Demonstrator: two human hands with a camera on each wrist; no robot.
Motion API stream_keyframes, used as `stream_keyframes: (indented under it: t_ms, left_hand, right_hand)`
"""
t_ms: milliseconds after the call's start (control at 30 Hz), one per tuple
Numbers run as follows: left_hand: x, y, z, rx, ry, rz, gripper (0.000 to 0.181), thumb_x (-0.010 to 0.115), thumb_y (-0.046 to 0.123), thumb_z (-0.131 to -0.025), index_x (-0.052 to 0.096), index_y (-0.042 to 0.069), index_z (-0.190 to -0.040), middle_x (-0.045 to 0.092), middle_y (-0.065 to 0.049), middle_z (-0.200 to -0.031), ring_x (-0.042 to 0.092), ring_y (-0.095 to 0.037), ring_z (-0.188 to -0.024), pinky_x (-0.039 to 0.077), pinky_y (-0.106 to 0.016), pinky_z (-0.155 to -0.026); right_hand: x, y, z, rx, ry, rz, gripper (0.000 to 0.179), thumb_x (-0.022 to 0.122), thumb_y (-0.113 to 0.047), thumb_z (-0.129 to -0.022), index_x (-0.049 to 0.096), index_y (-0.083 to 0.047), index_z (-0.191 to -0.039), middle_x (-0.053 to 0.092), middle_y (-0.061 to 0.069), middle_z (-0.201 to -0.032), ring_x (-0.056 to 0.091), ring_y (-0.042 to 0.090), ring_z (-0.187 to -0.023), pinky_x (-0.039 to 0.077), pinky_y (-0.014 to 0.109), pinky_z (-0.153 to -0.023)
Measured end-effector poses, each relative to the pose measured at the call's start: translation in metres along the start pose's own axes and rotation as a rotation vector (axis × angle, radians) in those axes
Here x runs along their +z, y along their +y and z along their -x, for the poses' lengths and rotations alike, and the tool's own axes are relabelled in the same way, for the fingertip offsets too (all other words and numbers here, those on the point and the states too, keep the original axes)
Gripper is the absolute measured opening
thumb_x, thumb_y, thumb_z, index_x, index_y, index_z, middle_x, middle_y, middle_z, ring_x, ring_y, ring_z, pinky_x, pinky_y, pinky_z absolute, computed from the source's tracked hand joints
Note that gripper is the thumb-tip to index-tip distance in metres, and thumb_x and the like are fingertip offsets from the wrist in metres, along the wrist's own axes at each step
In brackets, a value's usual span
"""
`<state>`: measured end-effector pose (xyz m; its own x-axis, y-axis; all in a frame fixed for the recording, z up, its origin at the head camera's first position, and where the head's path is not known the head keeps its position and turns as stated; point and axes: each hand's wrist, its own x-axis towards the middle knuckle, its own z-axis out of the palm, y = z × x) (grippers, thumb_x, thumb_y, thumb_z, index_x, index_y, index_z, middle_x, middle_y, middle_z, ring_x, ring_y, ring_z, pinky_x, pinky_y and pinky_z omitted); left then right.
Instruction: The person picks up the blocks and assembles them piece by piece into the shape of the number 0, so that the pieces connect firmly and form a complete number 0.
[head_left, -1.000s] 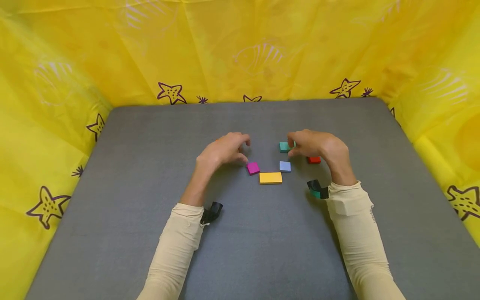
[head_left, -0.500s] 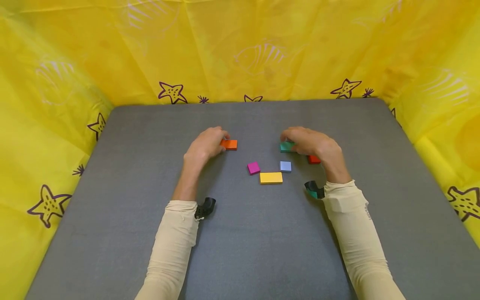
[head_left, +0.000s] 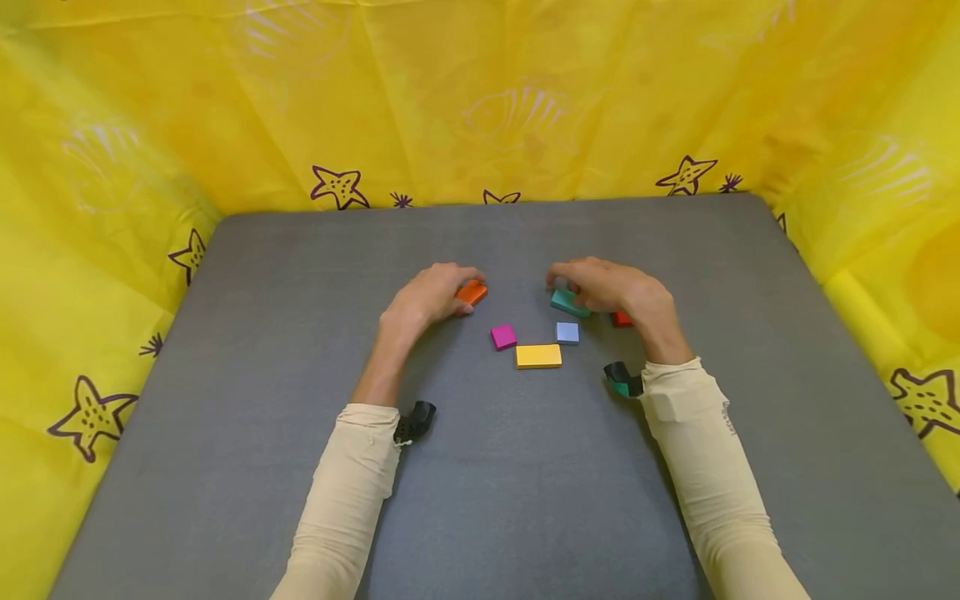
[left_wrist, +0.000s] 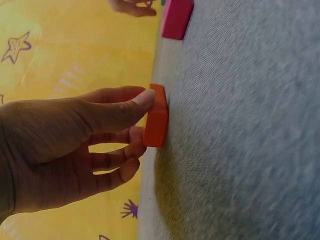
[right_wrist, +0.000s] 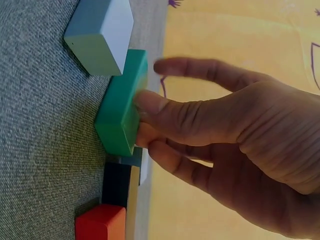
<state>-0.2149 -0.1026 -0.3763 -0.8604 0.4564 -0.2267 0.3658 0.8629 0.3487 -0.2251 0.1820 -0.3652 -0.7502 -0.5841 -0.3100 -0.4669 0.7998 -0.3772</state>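
Observation:
My left hand (head_left: 430, 297) pinches an orange block (left_wrist: 156, 117) between thumb and fingers, low over the grey table; the block lies at a slant. My right hand (head_left: 611, 287) holds a green rectangular block (right_wrist: 120, 102), the thumb on its near face and fingers behind it, while the index finger stands off. Between the hands and nearer to me, a magenta block (head_left: 503, 337), a small light blue block (head_left: 567, 333) and a long yellow block (head_left: 538, 357) form a loose cluster. A red block (right_wrist: 101, 222) is partly covered by the right hand in the head view.
Beside the red block, the right wrist view shows a dark block (right_wrist: 118, 184), hidden from the head view. The grey table (head_left: 465, 500) is bordered by a yellow patterned cloth (head_left: 435, 100) at the back and sides. Black straps with cameras (head_left: 415, 422) sit at both wrists.
The left hand moved left to the orange block, took hold of it and brought it slightly right, turning it. The right hand shifted left, and the green block has turned to a slant.

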Motion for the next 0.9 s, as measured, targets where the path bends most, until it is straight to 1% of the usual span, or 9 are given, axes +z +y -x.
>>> stream_keyframes:
  t_ms: [100, 167, 233, 267, 333, 467, 633, 767, 900]
  left_hand:
    - [0.003, 0.005, -0.002, -0.013, 0.003, 0.026, 0.047, 0.074, 0.022, -0.099, 0.062, 0.018, -0.144, 0.065, -0.013, -0.138, 0.057, -0.03, -0.118, 0.049, -0.046, -0.104]
    - [0.005, 0.008, -0.003, -0.016, 0.008, 0.047, 0.047, 0.074, 0.023, -0.099, 0.063, 0.014, -0.143, 0.066, -0.013, -0.133, 0.057, -0.029, -0.114, 0.049, -0.044, -0.099]
    - [0.006, 0.009, -0.004, -0.011, 0.005, 0.056, 0.046, 0.073, 0.024, -0.099, 0.064, 0.011, -0.142, 0.067, -0.013, -0.123, 0.056, -0.028, -0.107, 0.048, -0.04, -0.091]
    - [0.007, 0.01, -0.005, -0.003, 0.003, 0.055, 0.043, 0.073, 0.023, -0.099, 0.065, 0.009, -0.139, 0.066, -0.013, -0.115, 0.056, -0.027, -0.103, 0.047, -0.038, -0.087]
    - [0.007, 0.01, -0.005, 0.012, -0.01, 0.046, 0.04, 0.073, 0.022, -0.099, 0.066, 0.007, -0.135, 0.061, -0.012, -0.101, 0.054, -0.026, -0.095, 0.043, -0.034, -0.08]
    - [0.007, 0.01, -0.006, 0.031, -0.03, 0.028, 0.037, 0.074, 0.02, -0.098, 0.067, 0.005, -0.131, 0.052, -0.008, -0.09, 0.05, -0.023, -0.087, 0.038, -0.032, -0.075]
    - [0.01, 0.012, -0.008, 0.041, -0.026, 0.015, 0.032, 0.075, 0.019, -0.098, 0.068, 0.004, -0.125, 0.052, -0.008, -0.089, 0.049, -0.023, -0.085, 0.039, -0.032, -0.075]
    - [0.011, 0.014, -0.01, 0.038, -0.024, 0.009, 0.036, 0.074, 0.019, -0.098, 0.066, 0.003, -0.13, 0.054, -0.008, -0.092, 0.05, -0.023, -0.087, 0.039, -0.032, -0.077]
    - [0.012, 0.016, -0.01, 0.031, -0.023, 0.006, 0.036, 0.074, 0.019, -0.099, 0.066, 0.003, -0.13, 0.055, -0.009, -0.093, 0.051, -0.023, -0.087, 0.039, -0.032, -0.076]
  right_hand:
    - [-0.002, 0.0, 0.001, -0.013, -0.017, -0.002, 0.045, 0.061, 0.011, -0.094, 0.064, -0.013, -0.131, 0.066, 0.014, -0.11, 0.059, 0.03, -0.1, 0.052, 0.046, -0.088]
    - [-0.003, 0.0, 0.001, -0.02, -0.027, 0.004, 0.045, 0.062, 0.012, -0.092, 0.065, -0.012, -0.13, 0.065, 0.014, -0.107, 0.059, 0.029, -0.099, 0.053, 0.046, -0.088]
    - [-0.002, 0.001, 0.001, -0.022, -0.032, 0.007, 0.044, 0.061, 0.013, -0.091, 0.066, -0.009, -0.128, 0.065, 0.014, -0.105, 0.059, 0.029, -0.098, 0.053, 0.046, -0.089]
    - [-0.002, 0.002, 0.0, -0.019, -0.036, 0.0, 0.044, 0.062, 0.013, -0.091, 0.067, -0.008, -0.128, 0.065, 0.014, -0.105, 0.059, 0.029, -0.098, 0.053, 0.046, -0.09]
    - [-0.002, 0.002, 0.0, -0.027, -0.048, -0.022, 0.043, 0.066, 0.012, -0.09, 0.066, -0.004, -0.129, 0.066, 0.015, -0.104, 0.06, 0.029, -0.097, 0.054, 0.046, -0.091]
    - [-0.001, 0.004, 0.001, -0.031, -0.069, -0.056, 0.047, 0.075, 0.009, -0.088, 0.064, 0.0, -0.133, 0.067, 0.016, -0.107, 0.06, 0.03, -0.099, 0.054, 0.048, -0.096]
    - [0.0, 0.005, 0.0, -0.016, -0.055, -0.031, 0.046, 0.078, 0.005, -0.088, 0.064, 0.001, -0.132, 0.066, 0.017, -0.11, 0.06, 0.031, -0.101, 0.053, 0.049, -0.097]
    - [0.001, 0.004, 0.0, 0.01, -0.043, -0.015, 0.045, 0.077, -0.001, -0.091, 0.064, 0.001, -0.134, 0.064, 0.017, -0.112, 0.059, 0.032, -0.104, 0.052, 0.049, -0.098]
    - [0.0, 0.006, 0.003, 0.01, -0.041, -0.076, 0.054, 0.075, 0.001, -0.092, 0.055, -0.003, -0.143, 0.062, 0.019, -0.121, 0.057, 0.034, -0.112, 0.05, 0.053, -0.103]
